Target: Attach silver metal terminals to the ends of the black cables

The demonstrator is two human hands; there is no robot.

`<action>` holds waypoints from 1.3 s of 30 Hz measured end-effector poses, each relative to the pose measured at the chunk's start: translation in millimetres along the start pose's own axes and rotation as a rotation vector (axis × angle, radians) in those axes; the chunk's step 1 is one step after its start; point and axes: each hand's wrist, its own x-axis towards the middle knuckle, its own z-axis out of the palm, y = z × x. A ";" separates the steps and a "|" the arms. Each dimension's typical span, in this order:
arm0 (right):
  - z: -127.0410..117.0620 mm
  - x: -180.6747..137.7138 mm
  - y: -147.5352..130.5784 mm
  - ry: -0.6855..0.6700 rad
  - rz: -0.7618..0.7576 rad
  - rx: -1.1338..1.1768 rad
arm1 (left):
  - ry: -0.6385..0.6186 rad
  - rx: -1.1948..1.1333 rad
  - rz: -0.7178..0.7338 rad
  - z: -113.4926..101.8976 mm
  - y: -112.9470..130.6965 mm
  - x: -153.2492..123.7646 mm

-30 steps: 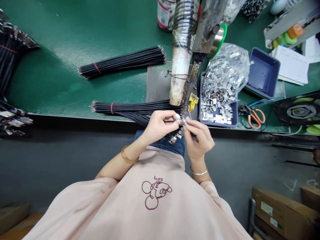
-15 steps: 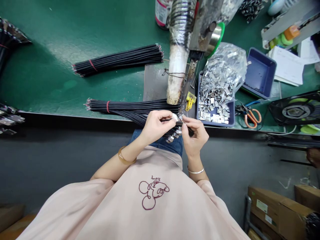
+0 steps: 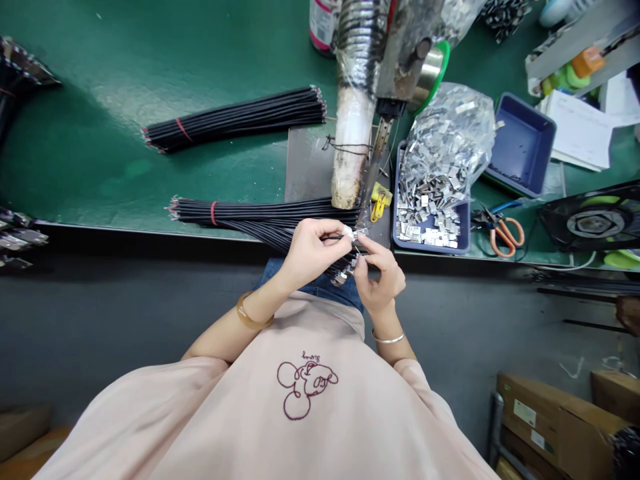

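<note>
1. The connector tray [image 3: 465, 223], blue, sits by the near edge of the green worktop [image 3: 225, 170]; loose metal pieces [image 3: 430, 235] lie in it, and a clear plastic bag [image 3: 453, 127] of similar pieces rests over its far part;
2. The left hand [image 3: 316, 252] is left of the connector tray; its thumb and forefinger are together, clamped on a small metal connector [image 3: 361, 233], with a white bit at the fingertips too small to identify;
3. That connector is just left of the connector tray's near left corner;
4. The right hand [image 3: 381, 272] is just on the near left side of the connector tray; its forefinger reaches the connector while its thumb tip stands a little apart below; I cannot tell whether it grips anything;
5. Left of the connector tray lies a banded bundle of black cables [image 3: 260, 213], running behind the left hand; metal ends [image 3: 341, 276] show just below the hands;
6. A second cable bundle [image 3: 240, 119] lies farther left and beyond the connector tray;
7. A yellow clip [image 3: 381, 202] is just left of the connector tray, a white-ended tube [image 3: 349, 150] farther left; orange-handled pliers [image 3: 507, 237] lie near its right side.
</note>
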 end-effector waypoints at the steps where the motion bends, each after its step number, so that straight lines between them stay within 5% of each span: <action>1: 0.1 0.1 -0.1 0.002 0.020 0.024 | 0.000 -0.005 -0.001 -0.1 0.3 -0.1; 17: -2.3 20.7 -2.1 0.001 0.202 -0.008 | 0.063 -0.055 -0.074 4.9 4.9 4.9; 39: -9.7 27.3 -2.5 -0.042 0.153 -0.001 | 0.005 -0.021 -0.041 0.9 -0.2 7.4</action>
